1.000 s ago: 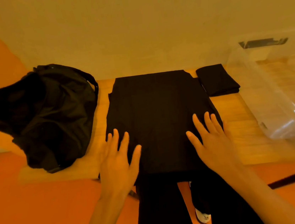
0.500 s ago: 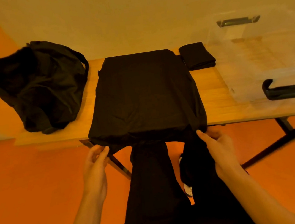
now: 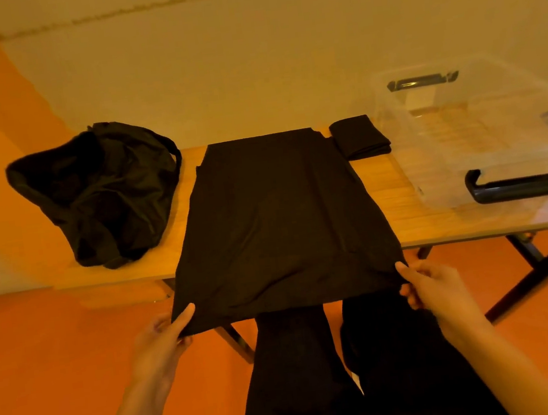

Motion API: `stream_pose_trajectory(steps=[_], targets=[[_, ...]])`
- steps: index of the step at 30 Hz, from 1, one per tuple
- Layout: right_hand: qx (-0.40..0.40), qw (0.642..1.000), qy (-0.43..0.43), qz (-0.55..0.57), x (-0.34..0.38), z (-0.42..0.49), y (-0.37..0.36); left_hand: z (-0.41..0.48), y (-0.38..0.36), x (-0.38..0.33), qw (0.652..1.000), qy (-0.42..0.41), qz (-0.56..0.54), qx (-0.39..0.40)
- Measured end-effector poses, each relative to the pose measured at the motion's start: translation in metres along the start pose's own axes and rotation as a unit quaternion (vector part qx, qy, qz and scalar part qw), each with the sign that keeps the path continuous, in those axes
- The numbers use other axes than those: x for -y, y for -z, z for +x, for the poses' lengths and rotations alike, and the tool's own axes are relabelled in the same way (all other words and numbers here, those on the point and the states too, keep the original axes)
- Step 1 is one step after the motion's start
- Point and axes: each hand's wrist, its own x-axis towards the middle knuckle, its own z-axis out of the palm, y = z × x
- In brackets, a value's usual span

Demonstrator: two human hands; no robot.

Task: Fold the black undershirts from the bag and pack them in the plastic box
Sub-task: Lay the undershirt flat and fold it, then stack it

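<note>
So the black undershirt (image 3: 276, 221) hangs off the counter (image 3: 440, 221) edge. The left hand (image 3: 160, 345) pinches its near-left corner, thumb on top. The right hand (image 3: 430, 286) pinches the near-right corner, fingers (image 3: 411, 297) curled underneath.

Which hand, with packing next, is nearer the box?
Right. The right hand pinches the undershirt corner nearer the box, in front of it; the left hand pinches the opposite corner, farther left.

A plain room, probably in a home.
A wooden folding table (image 3: 440, 225) ahead of the left hand (image 3: 158, 345) and right hand (image 3: 438, 290) stands against a bare cream wall (image 3: 247, 55); on it lie an undershirt (image 3: 273, 214), a bag (image 3: 102, 200) and a clear box (image 3: 431, 153).
</note>
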Motion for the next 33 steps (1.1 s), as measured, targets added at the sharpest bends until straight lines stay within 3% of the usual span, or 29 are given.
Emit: stream_pose_trajectory(steps=[2,5,8,10,12,15,19,25,33], targets=[[0.03,0.999,-0.028,0.012,0.02,0.005,0.006,0.007,0.001,-0.02,0.999,0.03,0.021,0.024],[0.073,0.996,-0.01,0.057,0.083,0.013,0.005,0.015,-0.018,-0.079,0.998,-0.036,-0.025,0.047],[0.117,0.976,0.1,0.157,0.159,0.008,-0.004,0.006,-0.041,-0.152,0.978,-0.139,-0.13,0.089],[0.122,0.938,0.22,0.238,0.191,-0.003,-0.002,-0.01,-0.042,-0.186,0.948,-0.198,-0.21,0.136],[0.108,0.924,0.27,0.249,0.19,-0.01,0.006,-0.02,-0.036,-0.192,0.94,-0.234,-0.206,0.139],[0.099,0.973,0.158,0.133,0.132,-0.008,0.01,-0.01,-0.026,-0.136,0.979,-0.165,-0.107,0.055],[0.089,0.991,0.008,0.102,0.064,-0.003,0.0,0.008,-0.017,-0.06,0.994,-0.049,-0.082,0.056],[0.074,0.992,-0.033,0.1,0.042,-0.013,-0.001,-0.002,-0.003,-0.028,0.999,-0.015,-0.023,0.032],[0.052,0.995,-0.07,0.044,0.032,-0.01,0.002,-0.002,0.008,-0.022,0.993,-0.06,0.09,0.055]])
